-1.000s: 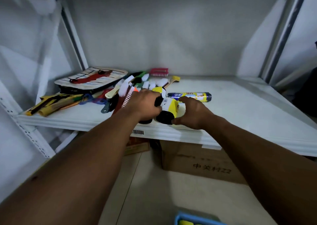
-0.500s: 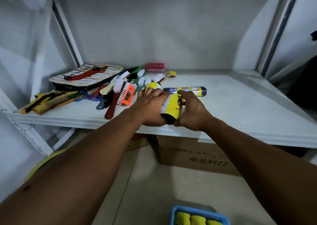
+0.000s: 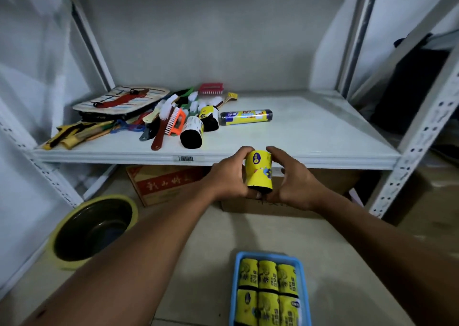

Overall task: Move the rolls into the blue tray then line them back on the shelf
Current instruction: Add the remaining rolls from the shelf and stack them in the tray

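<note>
A yellow roll [image 3: 258, 170] with a black core is gripped between my left hand [image 3: 229, 176] and my right hand [image 3: 293, 179], in the air just in front of the white shelf's [image 3: 310, 136] front edge. Two more yellow-labelled black rolls [image 3: 192, 133] [image 3: 210, 118] lie on the shelf by the brushes. Behind them lies a longer blue and yellow roll [image 3: 246, 117] on its side. The blue tray [image 3: 301, 288] sits on the floor below and holds several yellow rolls [image 3: 268, 291] in rows.
A heap of brushes [image 3: 171, 119] and a striped mat [image 3: 121, 99] fill the shelf's left part. Cardboard boxes [image 3: 164, 184] stand under the shelf. A yellow-rimmed basin [image 3: 92, 228] sits on the floor at the left. A perforated metal upright [image 3: 419, 136] stands at the right.
Both hands have lifted one yellow roll off the shelf and drawn it back past the front edge. Two rolls stay on the shelf. The view has tilted down, showing more of the tray.
</note>
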`<move>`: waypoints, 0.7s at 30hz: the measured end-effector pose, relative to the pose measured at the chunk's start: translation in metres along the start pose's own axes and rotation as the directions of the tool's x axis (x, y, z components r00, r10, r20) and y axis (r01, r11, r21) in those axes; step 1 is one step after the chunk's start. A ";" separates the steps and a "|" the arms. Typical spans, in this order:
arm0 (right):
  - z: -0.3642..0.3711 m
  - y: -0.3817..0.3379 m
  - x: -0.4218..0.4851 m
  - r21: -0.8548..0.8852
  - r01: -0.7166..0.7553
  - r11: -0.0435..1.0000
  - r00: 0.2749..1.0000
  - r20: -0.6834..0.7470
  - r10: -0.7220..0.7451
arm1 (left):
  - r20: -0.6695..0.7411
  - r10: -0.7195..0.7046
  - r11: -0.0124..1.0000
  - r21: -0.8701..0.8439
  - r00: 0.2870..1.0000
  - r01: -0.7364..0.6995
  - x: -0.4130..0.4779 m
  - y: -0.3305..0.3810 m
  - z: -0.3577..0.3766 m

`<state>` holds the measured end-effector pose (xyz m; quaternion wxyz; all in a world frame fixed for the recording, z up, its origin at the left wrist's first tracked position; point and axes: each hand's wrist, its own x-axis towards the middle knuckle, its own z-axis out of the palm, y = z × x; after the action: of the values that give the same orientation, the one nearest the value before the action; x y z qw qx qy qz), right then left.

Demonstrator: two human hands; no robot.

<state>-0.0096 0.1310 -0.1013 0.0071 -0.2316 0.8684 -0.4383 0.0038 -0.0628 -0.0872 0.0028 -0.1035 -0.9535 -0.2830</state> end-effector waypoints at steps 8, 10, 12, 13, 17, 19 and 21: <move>0.009 0.021 -0.021 -0.222 0.100 0.970 0.992 0.097 -0.080 | 0.056 0.088 0.971 0.219 0.995 -0.098 -0.017 -0.007 0.040; 0.025 0.040 -0.023 -0.248 0.069 0.966 0.990 0.134 -0.036 | 0.086 0.078 0.971 0.220 0.993 -0.095 -0.018 -0.018 0.059; 0.044 0.061 -0.028 -0.246 0.018 0.969 0.988 0.151 0.020 | 0.117 0.055 0.986 0.152 0.992 -0.073 -0.022 -0.036 0.081; 0.052 0.072 -0.032 -0.235 -0.010 0.972 0.987 0.155 0.048 | 0.139 0.031 0.995 0.092 0.990 -0.044 -0.024 -0.046 0.092; 0.099 0.124 -0.055 -0.172 -0.145 0.974 0.964 0.196 0.179 | 0.262 -0.094 0.994 -0.027 0.960 0.104 -0.032 -0.095 0.148; 0.122 0.143 -0.064 -0.181 -0.182 0.967 0.954 0.205 0.218 | 0.322 -0.117 0.993 0.044 0.939 0.109 -0.036 -0.114 0.174; 0.146 0.160 -0.070 -0.180 -0.200 0.963 0.945 0.225 0.238 | 0.363 -0.135 0.988 0.124 0.922 0.095 -0.038 -0.127 0.197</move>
<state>0.0204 0.1304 -0.3267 0.1448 -0.1855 0.9126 -0.3343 0.0260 -0.0678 -0.3241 -0.1884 -0.0985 -0.9548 -0.2078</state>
